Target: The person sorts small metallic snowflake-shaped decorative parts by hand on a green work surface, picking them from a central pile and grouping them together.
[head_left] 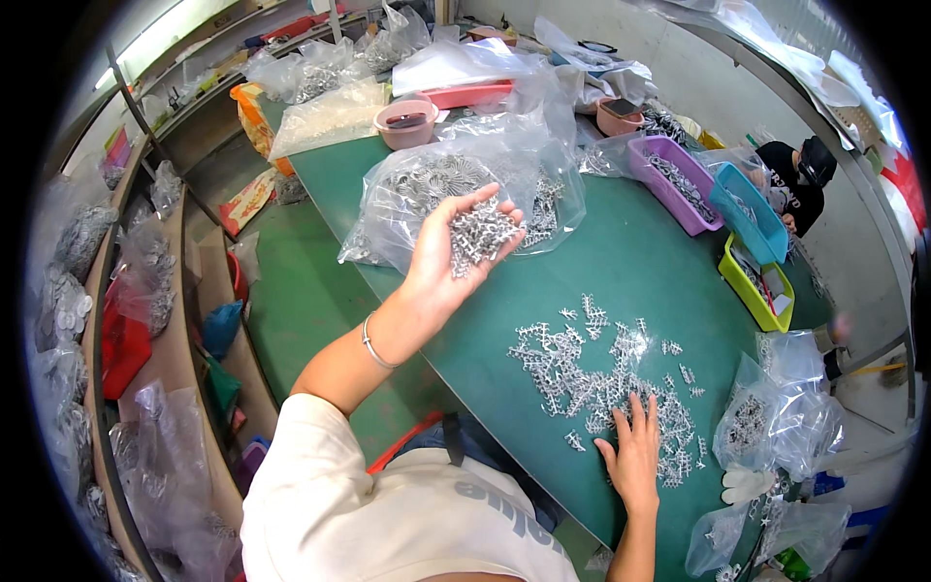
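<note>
My left hand (438, 254) is raised palm up, cupped round a heap of small silver metal pieces (481, 233). Just behind it stands a clear plastic bag (388, 209) filled with more silver pieces. On the green table (475, 339), a loose pile of branched silver pieces (572, 376) is spread out, with a few lying singly at its edges. My right hand (636, 454) rests at the near side of this pile, fingers stretched and slightly apart, the fingertips touching the pieces. Nothing shows gripped in it.
Purple (684, 194), blue (752, 213) and lime green (756, 286) baskets line the far right. Clear bags (776, 407) lie at the right edge near a white glove (747, 483). A pink bowl (407, 126) stands behind. Shelves (165, 388) run along my left. Another person (797, 189) sits beyond the baskets.
</note>
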`<state>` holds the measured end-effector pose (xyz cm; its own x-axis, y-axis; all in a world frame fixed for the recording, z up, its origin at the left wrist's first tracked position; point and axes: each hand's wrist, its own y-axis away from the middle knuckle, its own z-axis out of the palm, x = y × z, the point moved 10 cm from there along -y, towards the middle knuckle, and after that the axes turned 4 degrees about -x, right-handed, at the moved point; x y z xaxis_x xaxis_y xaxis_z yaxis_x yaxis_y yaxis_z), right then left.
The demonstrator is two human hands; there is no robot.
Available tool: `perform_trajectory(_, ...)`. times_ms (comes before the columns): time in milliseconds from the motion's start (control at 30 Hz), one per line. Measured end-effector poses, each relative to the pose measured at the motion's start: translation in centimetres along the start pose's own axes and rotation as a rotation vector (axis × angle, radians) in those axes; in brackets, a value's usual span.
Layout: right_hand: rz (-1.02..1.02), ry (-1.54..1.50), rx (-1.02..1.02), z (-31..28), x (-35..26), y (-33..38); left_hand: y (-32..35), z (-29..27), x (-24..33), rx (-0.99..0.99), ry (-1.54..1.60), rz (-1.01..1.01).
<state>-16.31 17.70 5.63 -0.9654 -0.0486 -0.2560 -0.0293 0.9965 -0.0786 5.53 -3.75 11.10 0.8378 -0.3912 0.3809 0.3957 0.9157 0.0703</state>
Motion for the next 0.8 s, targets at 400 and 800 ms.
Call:
perform_trajectory(400,0.059,-0.019,0.032,0.0,0.3,0.3,1.8,-0.5,-10.1,-0.051,0.138,-0.364)
perform_trajectory(800,0.176,-1.371,0.624,-1.2,-0.4,-1.2,6.6,-0.5,-22.9,-0.065,0.137,-0.594)
